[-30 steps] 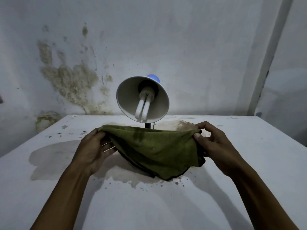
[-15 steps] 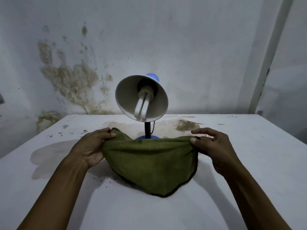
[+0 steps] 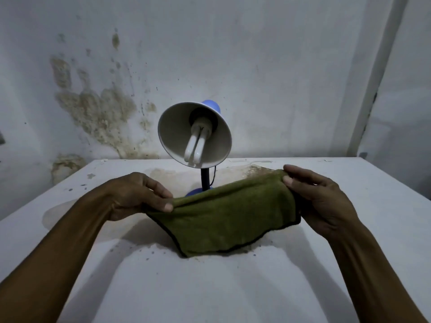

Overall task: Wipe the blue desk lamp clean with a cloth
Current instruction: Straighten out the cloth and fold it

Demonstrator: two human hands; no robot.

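The blue desk lamp (image 3: 194, 134) stands at the middle back of the white table, its pale shade facing me with a white bulb inside. A black stem drops to a blue base, mostly hidden behind the cloth. In front of the lamp a green cloth (image 3: 224, 217) with a dark hem hangs stretched between my hands, its lower edge touching the table. My left hand (image 3: 137, 197) pinches the cloth's left corner. My right hand (image 3: 319, 197) pinches the right corner, held higher than the left.
The white table (image 3: 233, 287) carries brown stains and dark specks around the lamp's base. A stained, mouldy wall (image 3: 98, 113) rises right behind the table. A pale vertical post (image 3: 375, 85) stands at the back right.
The cloth has tilted: my right hand rose and moved right, my left hand dropped slightly. The cloth's lower edge now rests nearer the table.
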